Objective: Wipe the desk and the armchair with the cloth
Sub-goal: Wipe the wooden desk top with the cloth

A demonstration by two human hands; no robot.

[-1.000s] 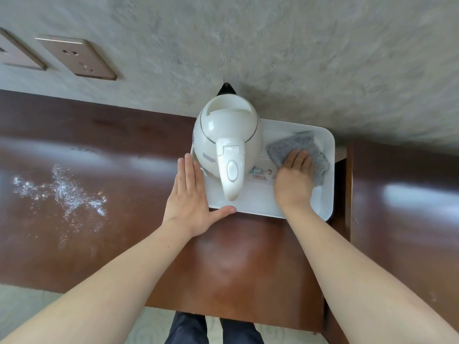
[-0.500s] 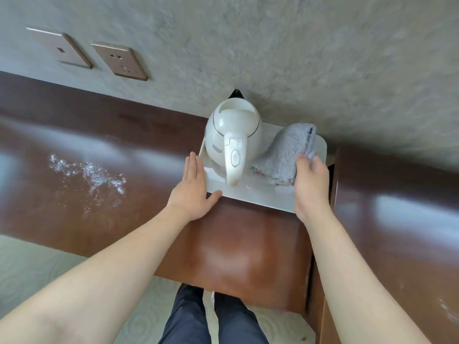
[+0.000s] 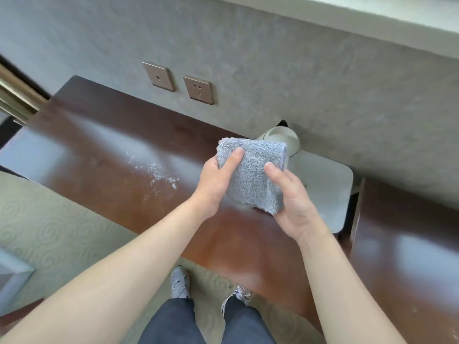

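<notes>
A folded grey terry cloth (image 3: 253, 175) is held up in the air above the dark brown wooden desk (image 3: 119, 175). My left hand (image 3: 218, 181) grips its left side with the thumb on top. My right hand (image 3: 289, 202) holds its right and lower edge. A patch of white powdery crumbs (image 3: 159, 175) lies on the desk to the left of my hands. The armchair is not in view.
A white kettle (image 3: 285, 140), mostly hidden behind the cloth, stands on a white tray (image 3: 327, 189) against the grey wall. Two bronze wall sockets (image 3: 178, 83) sit above the desk. A second brown cabinet (image 3: 402, 244) stands to the right. Patterned carpet lies below.
My right hand lifted the cloth off the tray and brought it towards me. My left hand left the tray edge and took hold of the cloth too. The view pulled back.
</notes>
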